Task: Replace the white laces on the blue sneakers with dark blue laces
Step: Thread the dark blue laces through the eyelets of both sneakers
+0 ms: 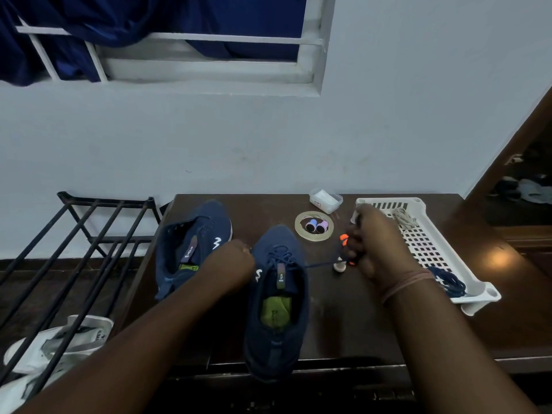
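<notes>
Near sneaker (pixel 276 306): on dark table (pixel 343 324), toe away, dark lace (pixel 319 265) threaded through eyelets.
Left hand (pixel 236 261): fist at sneaker's left eyelets; what it pinches, cannot tell.
Right hand (pixel 376 243): curled round lace end, pulled taut rightward.
Far sneaker (pixel 191 246): left, unlaced.
Basket (pixel 472 291): right, holding spare dark lace (pixel 448 280) and white lace (pixel 404 218).

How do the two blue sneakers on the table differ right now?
The near sneaker stands upright with dark blue lace threaded through its eyelets; the far sneaker leans on its side and shows no lace. Both hands work at the near sneaker, the right hand pulling a lace end taut, the left hand at its eyelets; the far sneaker goes untouched. Both share blue uppers, white logos and green insoles.
</notes>
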Tool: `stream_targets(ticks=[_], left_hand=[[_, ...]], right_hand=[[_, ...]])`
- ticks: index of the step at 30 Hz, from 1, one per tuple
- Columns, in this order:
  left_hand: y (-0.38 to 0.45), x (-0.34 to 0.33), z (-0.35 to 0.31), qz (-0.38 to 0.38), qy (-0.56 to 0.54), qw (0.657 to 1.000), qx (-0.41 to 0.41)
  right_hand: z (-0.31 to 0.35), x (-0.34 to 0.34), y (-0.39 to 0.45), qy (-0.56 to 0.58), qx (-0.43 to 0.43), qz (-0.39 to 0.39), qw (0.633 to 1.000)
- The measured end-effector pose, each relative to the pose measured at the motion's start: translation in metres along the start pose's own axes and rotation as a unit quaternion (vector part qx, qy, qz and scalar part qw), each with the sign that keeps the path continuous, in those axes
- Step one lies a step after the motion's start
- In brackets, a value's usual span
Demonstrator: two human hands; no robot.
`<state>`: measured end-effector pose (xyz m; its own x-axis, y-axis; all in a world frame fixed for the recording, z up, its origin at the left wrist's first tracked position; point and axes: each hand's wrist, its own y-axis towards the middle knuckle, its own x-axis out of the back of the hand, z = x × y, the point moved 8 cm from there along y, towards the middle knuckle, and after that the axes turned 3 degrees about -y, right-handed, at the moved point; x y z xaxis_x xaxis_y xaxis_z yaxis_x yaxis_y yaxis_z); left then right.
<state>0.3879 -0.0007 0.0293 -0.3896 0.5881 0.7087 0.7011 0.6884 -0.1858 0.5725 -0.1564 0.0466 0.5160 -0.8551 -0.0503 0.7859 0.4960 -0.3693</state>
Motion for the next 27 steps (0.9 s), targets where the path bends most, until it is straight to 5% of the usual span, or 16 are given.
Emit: stream_targets(ticks=[2,6,9,15,23,27], left_hand=[[0.013,0.003,0.006,0.003,0.04,0.999,0.008],[0.005,0.01,0.022,-0.015,-0.023,0.997,0.078],[-0.002,0.01,0.023,-0.016,-0.092,0.993,0.078],[0.001,0.032,0.033,-0.064,0.092,0.992,0.064],[-0.004,0.041,0.03,-0.095,0.234,0.963,0.088],[-0.008,0.041,0.031,-0.096,0.211,0.968,0.098]], right_hand=[[0.001,-0.004,-0.004,-0.248,0.053,0.005,0.967],[-0.026,-0.039,-0.009,-0.582,0.112,0.14,0.793],[-0.034,-0.048,-0.014,-0.629,0.111,0.17,0.751],[-0.018,-0.044,-0.025,-0.711,0.174,0.089,0.676],[-0.005,-0.025,-0.027,-0.659,0.128,-0.001,0.741],[-0.007,-0.033,-0.028,-0.66,0.143,0.01,0.738]])
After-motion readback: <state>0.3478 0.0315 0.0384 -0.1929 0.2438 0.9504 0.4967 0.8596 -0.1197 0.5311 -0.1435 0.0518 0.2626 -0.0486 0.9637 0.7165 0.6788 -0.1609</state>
